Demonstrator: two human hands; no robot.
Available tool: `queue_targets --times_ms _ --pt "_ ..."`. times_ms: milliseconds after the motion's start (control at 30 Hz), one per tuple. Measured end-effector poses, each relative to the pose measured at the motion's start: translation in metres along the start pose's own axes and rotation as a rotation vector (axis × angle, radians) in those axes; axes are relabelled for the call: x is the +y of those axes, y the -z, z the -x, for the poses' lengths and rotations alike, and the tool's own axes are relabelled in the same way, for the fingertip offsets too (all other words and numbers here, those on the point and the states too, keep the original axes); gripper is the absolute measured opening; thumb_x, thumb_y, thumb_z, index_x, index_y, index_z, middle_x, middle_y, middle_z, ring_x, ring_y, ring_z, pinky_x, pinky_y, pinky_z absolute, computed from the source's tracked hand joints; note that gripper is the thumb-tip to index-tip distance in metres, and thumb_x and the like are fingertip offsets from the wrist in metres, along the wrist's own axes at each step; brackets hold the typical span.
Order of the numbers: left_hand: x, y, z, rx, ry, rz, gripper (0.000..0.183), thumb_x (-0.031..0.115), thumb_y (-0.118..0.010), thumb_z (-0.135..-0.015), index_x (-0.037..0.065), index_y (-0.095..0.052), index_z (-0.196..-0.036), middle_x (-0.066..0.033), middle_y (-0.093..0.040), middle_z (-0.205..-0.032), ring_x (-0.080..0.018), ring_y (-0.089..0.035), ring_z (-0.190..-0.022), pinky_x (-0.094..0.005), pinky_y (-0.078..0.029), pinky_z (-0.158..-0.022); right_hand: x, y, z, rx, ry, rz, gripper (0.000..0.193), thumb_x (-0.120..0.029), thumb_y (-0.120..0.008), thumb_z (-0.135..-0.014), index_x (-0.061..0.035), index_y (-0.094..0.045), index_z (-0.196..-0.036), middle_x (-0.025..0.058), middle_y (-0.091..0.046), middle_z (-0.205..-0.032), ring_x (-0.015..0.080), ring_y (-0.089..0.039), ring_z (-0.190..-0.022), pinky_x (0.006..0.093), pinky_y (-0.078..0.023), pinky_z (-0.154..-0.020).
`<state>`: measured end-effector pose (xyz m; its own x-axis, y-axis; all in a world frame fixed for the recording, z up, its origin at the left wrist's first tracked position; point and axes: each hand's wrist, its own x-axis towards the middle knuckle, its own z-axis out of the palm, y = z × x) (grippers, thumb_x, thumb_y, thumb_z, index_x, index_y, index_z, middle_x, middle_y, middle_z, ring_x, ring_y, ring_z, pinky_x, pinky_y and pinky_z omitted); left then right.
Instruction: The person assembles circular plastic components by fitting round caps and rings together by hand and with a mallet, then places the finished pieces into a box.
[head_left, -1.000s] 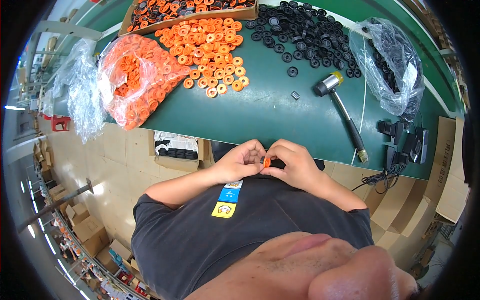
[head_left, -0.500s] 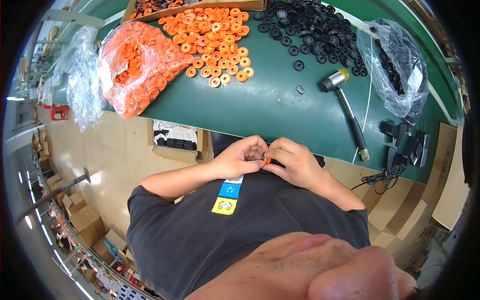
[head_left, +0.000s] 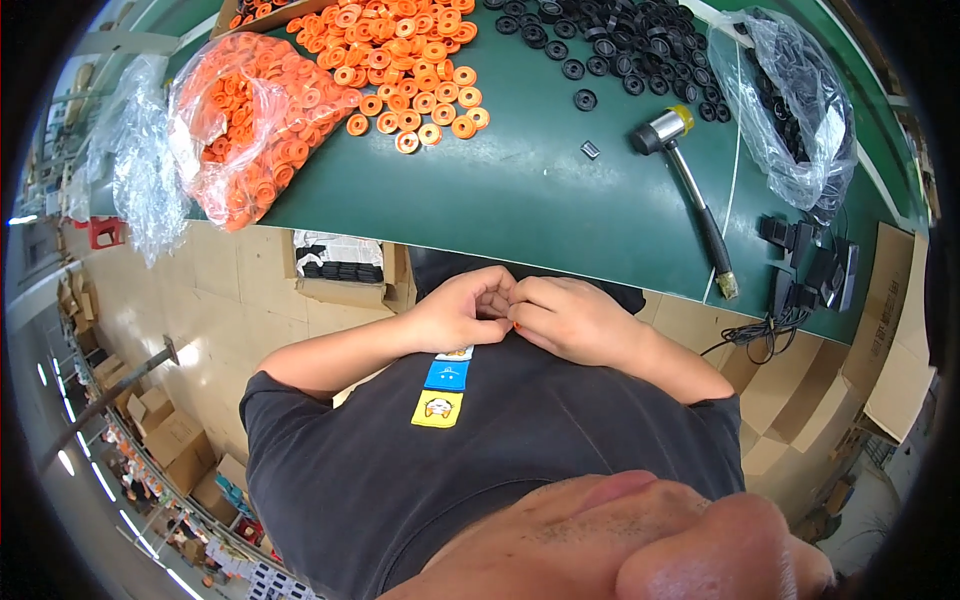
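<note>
Closest in, a dark shirt (head_left: 500,440) fills the foreground, with a yellow patch (head_left: 437,409) and a blue patch (head_left: 446,375) running up toward the hands. And here's the action, right in front of the belly: the right hand (head_left: 565,318) is pinched on a small orange piece (head_left: 517,328), only a sliver of it peeking out between the fingertips. The left hand (head_left: 462,312) comes in from the other side, fingers curled, thumb tip right up at the same spot; whether it grips the piece too, I can't tell, the fingers hide it.

Just past the hands runs the near edge of the green surface (head_left: 440,210). Below it on the left, an open carton (head_left: 340,292) holds dark parts (head_left: 345,271). Over to the right, black cables (head_left: 765,345) hang off the edge beside black adapters (head_left: 825,280).

Farther out, a hammer (head_left: 688,180) lies slantwise, handle end toward us, with a little metallic block (head_left: 590,150) left of its head. Beyond, orange discs (head_left: 410,80) spread left of centre, black discs (head_left: 640,50) right. Flanking them, a clear bag of orange discs (head_left: 265,125) sits left, and a clear bag of dark pieces (head_left: 820,130) right. At the far left, a brown box (head_left: 285,17) just makes the view.
</note>
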<state>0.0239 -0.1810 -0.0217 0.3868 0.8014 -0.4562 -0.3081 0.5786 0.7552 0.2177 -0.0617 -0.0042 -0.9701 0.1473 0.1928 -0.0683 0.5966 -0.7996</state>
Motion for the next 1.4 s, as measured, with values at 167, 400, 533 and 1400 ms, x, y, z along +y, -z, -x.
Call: queue_targets --times_ms 167,400,533,1400 --pt "0.004 -0.002 -0.001 -0.035 0.032 0.014 0.028 -0.007 -0.060 -0.085 0.003 -0.048 -0.108 -0.0026 -0.059 -0.101 -0.0102 -0.061 -0.099 -0.0290 -0.048 -0.090 -0.004 0.004 -0.003 -0.005 0.013 -0.027 0.021 -0.010 -0.071 -0.078 -0.0030 -0.058 -0.092 0.0111 -0.054 -0.092 0.0294 -0.063 -0.084 0.0404 -0.053 -0.072" --pt "-0.006 -0.002 -0.002 0.011 -0.011 -0.078 0.023 -0.004 -0.061 -0.082 0.001 -0.049 -0.101 -0.0043 -0.061 -0.090 -0.0088 -0.060 -0.084 -0.0271 -0.050 -0.075 -0.005 0.003 -0.003 -0.056 -0.034 -0.067 0.028 -0.010 -0.071 -0.078 -0.0023 -0.061 -0.103 0.0118 -0.055 -0.096 0.0309 -0.064 -0.088 0.0422 -0.054 -0.075" --pt "-0.010 0.000 -0.003 0.021 0.007 -0.079 0.023 -0.004 -0.062 -0.081 0.001 -0.049 -0.099 -0.0046 -0.061 -0.087 -0.0086 -0.060 -0.081 -0.0275 -0.050 -0.072 -0.003 0.001 -0.003 -0.089 -0.033 -0.042 0.030 -0.009 -0.070 -0.078 -0.0019 -0.062 -0.106 0.0124 -0.056 -0.096 0.0318 -0.064 -0.089 0.0427 -0.054 -0.076" --pt "0.014 -0.002 0.000 0.083 -0.046 -0.019 0.033 -0.001 -0.062 -0.095 -0.001 -0.052 -0.127 -0.0028 -0.061 -0.104 -0.0084 -0.060 -0.100 -0.0264 -0.048 -0.089 0.009 0.000 0.005 0.175 -0.182 -0.234 0.028 -0.004 -0.076 -0.075 -0.0042 -0.062 -0.100 0.0122 -0.056 -0.099 0.0315 -0.063 -0.086 0.0393 -0.053 -0.073"
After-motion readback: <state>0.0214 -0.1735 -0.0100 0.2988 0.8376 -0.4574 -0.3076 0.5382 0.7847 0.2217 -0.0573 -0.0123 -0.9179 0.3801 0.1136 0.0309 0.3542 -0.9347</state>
